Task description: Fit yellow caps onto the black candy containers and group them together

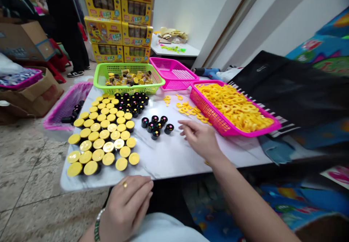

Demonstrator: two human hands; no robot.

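My right hand (200,140) reaches over the white table (163,158) with its fingers stretched out; I see nothing in it. Just left of its fingertips stands a small group of short black cups (156,134) with coloured dots inside. Near the front edge of the table rests my left hand (128,204), fingers straight and side by side, holding nothing visible. Many black cups with yellow lids (104,134) stand in rows on the table's left. Behind them is a cluster of black cups without lids (135,112). Loose yellow plastic pieces (188,108) lie beyond my right hand.
A pink basket (225,128) heaped with yellow pieces stands at the right. At the back are a green basket (129,88) of small yellow-capped items and another pink basket (174,74). Yellow boxes (105,31) are stacked behind. A person (64,24) stands at the far left.
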